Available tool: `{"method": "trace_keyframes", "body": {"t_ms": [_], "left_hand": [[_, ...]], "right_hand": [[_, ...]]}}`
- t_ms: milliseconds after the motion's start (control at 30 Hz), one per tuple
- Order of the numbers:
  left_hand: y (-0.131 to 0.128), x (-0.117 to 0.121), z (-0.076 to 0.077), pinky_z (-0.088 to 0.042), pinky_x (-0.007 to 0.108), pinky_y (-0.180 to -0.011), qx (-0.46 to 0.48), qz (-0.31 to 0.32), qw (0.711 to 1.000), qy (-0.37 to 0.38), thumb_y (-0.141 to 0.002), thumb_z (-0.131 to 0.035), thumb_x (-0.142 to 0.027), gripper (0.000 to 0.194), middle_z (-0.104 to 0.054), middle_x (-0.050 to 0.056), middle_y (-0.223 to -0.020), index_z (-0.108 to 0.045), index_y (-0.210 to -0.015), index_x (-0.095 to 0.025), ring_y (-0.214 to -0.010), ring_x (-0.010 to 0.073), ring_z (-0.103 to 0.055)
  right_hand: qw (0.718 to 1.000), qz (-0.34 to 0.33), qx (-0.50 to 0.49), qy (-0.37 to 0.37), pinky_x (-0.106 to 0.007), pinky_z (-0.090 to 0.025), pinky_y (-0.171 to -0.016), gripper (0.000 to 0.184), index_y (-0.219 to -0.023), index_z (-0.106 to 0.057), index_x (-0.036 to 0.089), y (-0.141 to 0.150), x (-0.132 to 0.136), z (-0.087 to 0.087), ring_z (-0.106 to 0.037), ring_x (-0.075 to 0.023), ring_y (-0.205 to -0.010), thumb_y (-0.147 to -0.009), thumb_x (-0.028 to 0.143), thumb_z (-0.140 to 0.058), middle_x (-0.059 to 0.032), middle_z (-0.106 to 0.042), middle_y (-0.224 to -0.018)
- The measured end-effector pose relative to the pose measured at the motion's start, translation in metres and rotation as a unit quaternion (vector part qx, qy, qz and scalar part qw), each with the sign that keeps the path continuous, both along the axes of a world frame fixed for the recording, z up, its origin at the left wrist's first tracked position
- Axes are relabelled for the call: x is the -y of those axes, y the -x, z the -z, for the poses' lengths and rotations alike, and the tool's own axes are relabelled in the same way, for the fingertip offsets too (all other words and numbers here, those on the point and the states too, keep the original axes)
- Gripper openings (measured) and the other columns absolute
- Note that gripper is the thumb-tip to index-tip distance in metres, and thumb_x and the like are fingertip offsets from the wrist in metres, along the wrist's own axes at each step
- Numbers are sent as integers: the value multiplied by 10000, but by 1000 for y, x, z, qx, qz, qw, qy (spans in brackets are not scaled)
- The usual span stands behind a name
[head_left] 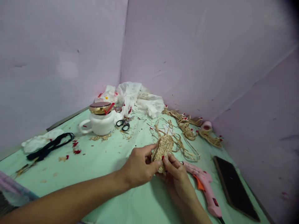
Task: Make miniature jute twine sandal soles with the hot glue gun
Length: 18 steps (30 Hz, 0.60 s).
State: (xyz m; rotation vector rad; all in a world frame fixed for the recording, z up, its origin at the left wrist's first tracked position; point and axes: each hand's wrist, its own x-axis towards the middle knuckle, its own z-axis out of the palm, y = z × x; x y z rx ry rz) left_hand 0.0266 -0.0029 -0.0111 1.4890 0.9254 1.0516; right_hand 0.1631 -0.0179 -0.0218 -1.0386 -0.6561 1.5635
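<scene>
Both hands hold a small oval piece of coiled straw cord [165,145], raised above the table near the middle of the view. My left hand [140,165] grips its left side and lower end, the thumb lying across the front. On the lower right, my right hand [176,171] pinches the edge between thumb and fingers. A small red spot shows at the right thumb tip; I cannot make out what it is. Behind the coiled piece, loose straw cord [179,144] lies in loops. Close to the right hand rests a pink glue gun [203,180] with an orange trigger.
A black phone [234,186] lies at right. Several straw pieces [184,124] and a pink roll [206,126] line the wall. White plastic bags [140,98], black-handled scissors [123,124] and a lidded white mug [101,123] stand farther back. Dark cord [50,146] lies left.
</scene>
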Motion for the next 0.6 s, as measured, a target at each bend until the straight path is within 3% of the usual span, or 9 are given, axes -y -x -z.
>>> {"method": "trace_keyframes", "body": {"t_ms": [133,333,500,600], "left_hand": [[1,0,0,-433,197,-536,-3,-4,1000,-3,-705,-571,-229,371,-641,17,-736,-600,-1061,-127,-626,134,-563],[0,-4,1,-450,200,-554,17,-13,999,24,-692,-592,-232,335,-633,13,-729,-612,-1012,-135,-624,128,-565],[3,-15,-3,-380,177,-361,94,22,975,200,-641,-650,-282,423,-606,16,-629,-586,-1004,-75,-395,67,-462],[7,-21,-3,-363,151,-342,143,32,950,275,-625,-665,-262,307,-586,9,-573,-610,-862,-75,-370,50,-456]], "right_hand": [[1000,14,17,9,-202,-489,-480,376,-890,-592,172,0,0,0,-575,-121,-656,-589,292,-784,-10,-614,-830],[999,25,34,-22,-194,-493,-476,350,-838,-614,154,4,-1,-2,-556,-100,-587,-565,276,-798,10,-614,-726],[999,-20,-6,-30,-202,-509,-474,278,-860,-655,138,-1,-2,-7,-590,-118,-593,-700,364,-683,-39,-673,-759],[997,-59,-44,-24,-209,-523,-478,332,-864,-674,114,-4,-4,-12,-612,-134,-592,-727,413,-630,-61,-687,-716]]}}
